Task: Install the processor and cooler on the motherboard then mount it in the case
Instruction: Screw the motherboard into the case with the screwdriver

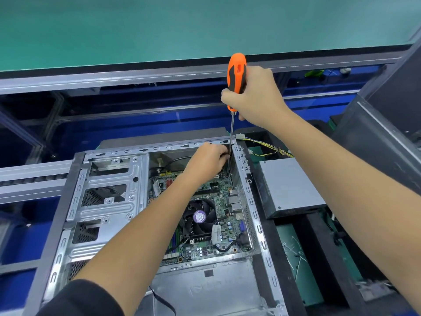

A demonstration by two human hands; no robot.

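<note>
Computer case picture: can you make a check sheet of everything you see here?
Surface: case lies open on a blue bench.
Job's things: motherboard with cooler sits inside the case; screwdriver stands upright over the far corner.
Clutter: grey box lies right of the case.
Hands: right hand grips the screwdriver handle; left hand pinches its shaft near the tip.
Cables: yellow-black wires trail beside the box; black cable lies on the motherboard.
Surroundings: green mat beyond.
</note>
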